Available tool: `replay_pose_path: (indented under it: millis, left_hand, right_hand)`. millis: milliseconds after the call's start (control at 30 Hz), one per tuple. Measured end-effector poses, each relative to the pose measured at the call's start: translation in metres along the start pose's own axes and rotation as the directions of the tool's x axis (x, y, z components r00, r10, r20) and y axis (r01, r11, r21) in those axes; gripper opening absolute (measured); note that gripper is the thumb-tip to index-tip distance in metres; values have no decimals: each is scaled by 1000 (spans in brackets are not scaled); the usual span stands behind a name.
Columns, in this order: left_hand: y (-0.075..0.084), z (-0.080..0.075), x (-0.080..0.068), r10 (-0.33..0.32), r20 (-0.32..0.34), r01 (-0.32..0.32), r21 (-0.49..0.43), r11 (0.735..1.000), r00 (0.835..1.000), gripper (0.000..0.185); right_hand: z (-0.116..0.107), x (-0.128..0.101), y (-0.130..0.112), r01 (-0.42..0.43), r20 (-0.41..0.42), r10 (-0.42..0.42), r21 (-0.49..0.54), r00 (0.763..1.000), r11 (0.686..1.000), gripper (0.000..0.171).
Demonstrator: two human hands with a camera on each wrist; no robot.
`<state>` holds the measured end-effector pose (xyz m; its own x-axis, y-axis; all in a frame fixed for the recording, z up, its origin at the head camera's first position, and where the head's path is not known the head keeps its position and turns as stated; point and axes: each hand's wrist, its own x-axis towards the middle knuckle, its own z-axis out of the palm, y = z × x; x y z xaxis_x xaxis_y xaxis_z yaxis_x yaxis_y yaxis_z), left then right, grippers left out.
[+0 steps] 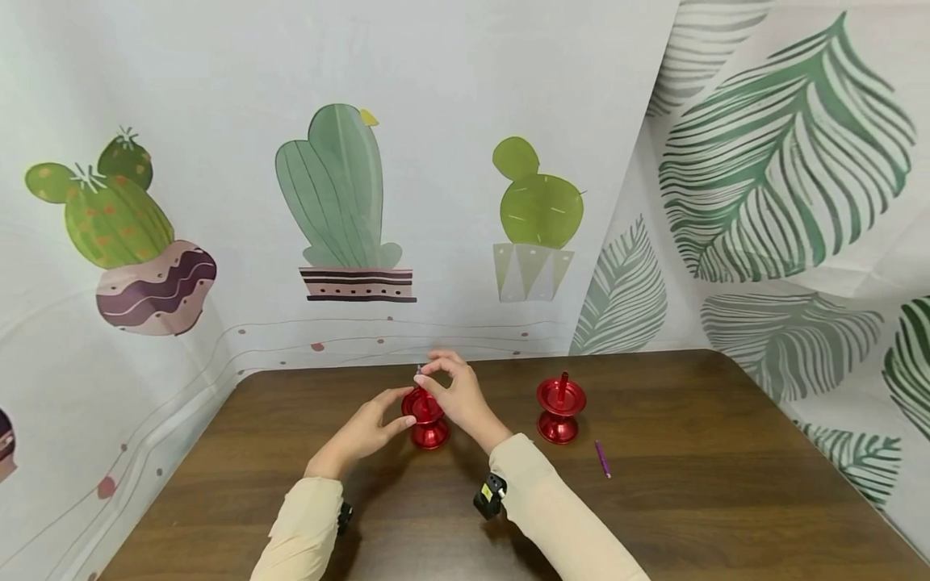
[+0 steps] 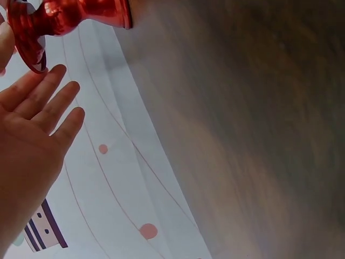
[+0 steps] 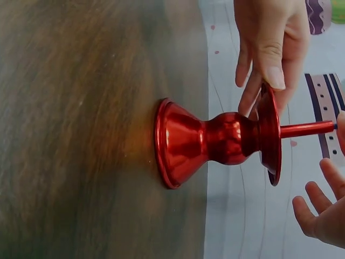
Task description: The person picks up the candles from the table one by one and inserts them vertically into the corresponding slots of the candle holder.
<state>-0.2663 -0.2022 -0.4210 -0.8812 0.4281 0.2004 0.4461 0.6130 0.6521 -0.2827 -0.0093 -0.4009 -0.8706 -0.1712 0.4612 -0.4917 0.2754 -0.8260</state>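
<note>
A shiny red metal candle holder (image 1: 430, 436) stands upright on the table, with a wide dish and a narrow tube rising from it. My left hand (image 1: 366, 432) holds the dish by its rim, thumb on the near side and fingers on the far side. Above the tube, my right hand (image 1: 454, 395) pinches a thin bluish-purple candle (image 1: 419, 369), mostly hidden by the fingers. In the right wrist view a dark blue sliver of it shows at the tip of the tube (image 3: 307, 129). The right hand's other fingers spread away from the holder.
A second red candle holder (image 1: 560, 420) stands upright to the right. Near it a thin purple candle (image 1: 603, 459) lies on the brown wooden table (image 1: 697, 484). A white cloth (image 1: 450, 202) printed with cacti and leaves hangs behind the table's back edge.
</note>
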Motion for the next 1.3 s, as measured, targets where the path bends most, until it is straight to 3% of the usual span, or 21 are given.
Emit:
replay_pose_path:
  millis: [233,433,700,900,1033,1300]
  left_hand:
    - [3,1,-5,-7,5,6,9,1000,1000,60]
    - [8,4,-12,28,-93,-20,78,997,995,55]
    - [35,5,-17,138,-255,-68,266,962,957,30]
    - [63,7,-17,217,-294,-111,338,934,931,26]
    - [78,9,-14,264,-287,-153,358,921,921,28]
    - [102,18,-4,322,-274,-194,407,892,906,39]
  right_hand:
    - [-2,-9,-1,3,87,3,-68,996,998,29]
    - [-16,-17,-1,4,184,22,-141,983,990,45]
    - [-38,-30,-9,34,223,10,-191,975,981,47]
    - [-57,-40,-22,80,222,-36,-191,974,978,45]
    - [-70,-46,-27,125,201,-72,-267,977,955,45]
    - [-98,-59,-36,197,127,-155,-456,980,868,45]
